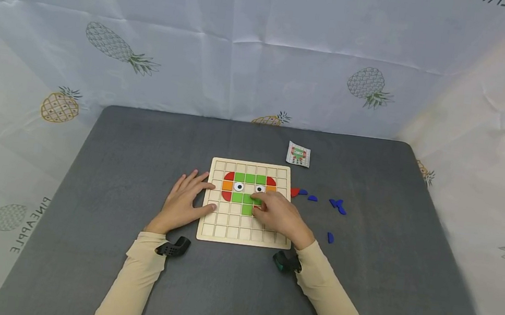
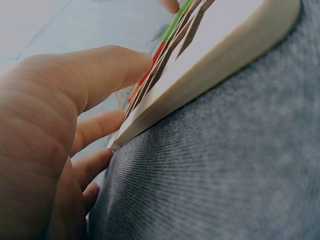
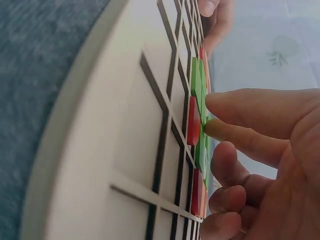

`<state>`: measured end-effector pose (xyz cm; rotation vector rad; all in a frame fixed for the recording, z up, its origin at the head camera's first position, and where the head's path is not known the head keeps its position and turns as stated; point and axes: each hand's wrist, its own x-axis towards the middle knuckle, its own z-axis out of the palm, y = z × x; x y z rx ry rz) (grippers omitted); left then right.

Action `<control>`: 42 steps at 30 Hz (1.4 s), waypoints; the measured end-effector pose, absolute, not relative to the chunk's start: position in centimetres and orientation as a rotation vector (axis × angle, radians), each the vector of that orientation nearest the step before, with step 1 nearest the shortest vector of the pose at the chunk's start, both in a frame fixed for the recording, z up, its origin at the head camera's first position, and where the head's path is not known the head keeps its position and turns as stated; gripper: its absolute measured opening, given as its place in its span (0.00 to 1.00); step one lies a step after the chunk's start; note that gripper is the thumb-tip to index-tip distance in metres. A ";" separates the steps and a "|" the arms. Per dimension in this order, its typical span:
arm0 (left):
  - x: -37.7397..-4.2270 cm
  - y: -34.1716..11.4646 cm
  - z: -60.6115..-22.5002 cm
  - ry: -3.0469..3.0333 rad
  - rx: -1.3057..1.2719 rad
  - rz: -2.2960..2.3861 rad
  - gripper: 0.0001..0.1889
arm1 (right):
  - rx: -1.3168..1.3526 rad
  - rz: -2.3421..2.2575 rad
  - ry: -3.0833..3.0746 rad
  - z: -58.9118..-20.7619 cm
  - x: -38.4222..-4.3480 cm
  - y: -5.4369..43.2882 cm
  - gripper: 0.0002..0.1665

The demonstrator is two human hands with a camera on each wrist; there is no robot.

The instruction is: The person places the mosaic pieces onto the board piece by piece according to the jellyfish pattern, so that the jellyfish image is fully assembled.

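Observation:
A square wooden grid board (image 1: pixel 221 232) lies on the table, with flat colored pieces set in its upper cells. Green square tiles (image 1: pixel 247 210) sit around two eye tiles (image 1: pixel 238 187), with red rounded pieces (image 1: pixel 229 175) at the corners and orange squares (image 1: pixel 227 185) at the sides. My left hand (image 1: pixel 182 204) is spread at the board's left side, its thumb and index finger resting on the edge. Over the lower right pieces, my right hand (image 1: pixel 284 216) touches green tiles with thumb and index fingertips apart. Beside them, a red piece (image 3: pixel 193 121) shows in the right wrist view.
Right of the board lie a loose red piece (image 1: pixel 294 192) and several blue pieces (image 1: pixel 312 198), one blue piece (image 1: pixel 330 238) nearer the front. A small picture card (image 1: pixel 298 155) is behind the board. The grey table (image 1: pixel 381 299) meets a pineapple-print cloth (image 1: pixel 196 77) at the back.

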<state>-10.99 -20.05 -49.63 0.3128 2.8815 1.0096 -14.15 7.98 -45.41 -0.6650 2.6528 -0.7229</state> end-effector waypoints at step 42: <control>-11.0 -20.0 -49.8 2.891 0.310 0.989 0.31 | -0.395 -0.974 2.692 -43.2 -16.2 15.4 0.25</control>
